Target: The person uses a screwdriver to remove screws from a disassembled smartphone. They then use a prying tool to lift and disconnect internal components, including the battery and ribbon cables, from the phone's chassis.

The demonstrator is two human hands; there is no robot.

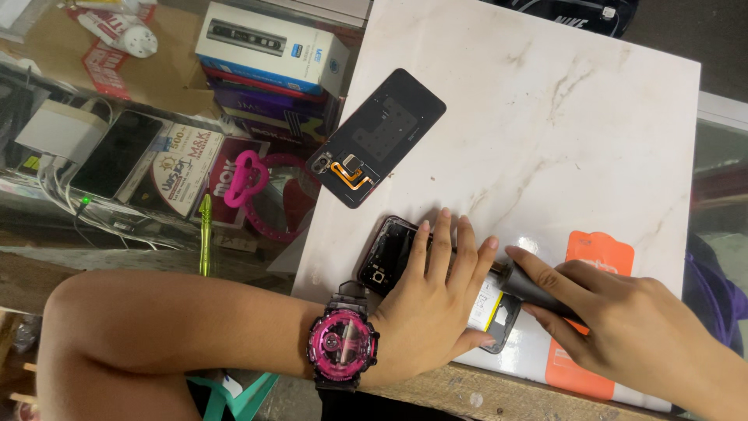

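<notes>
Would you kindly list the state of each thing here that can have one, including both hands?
Opened phone: back off, lying flat on the marble slab, pressed down.
Back cover: detached, inner side up, orange flex cable showing.
Left hand: flat on the phone, fingers spread.
Right hand: closed around a dark tool, tip toward the phone.
Wristwatch: strapped on the left wrist.
Second phone: screen dark.

Single head-worn view, looking steeply down from close above the white marble slab [561,117], which fills the centre and right. Left edge takes in a cluttered glass counter [117,179] (no second view to compare).
</notes>
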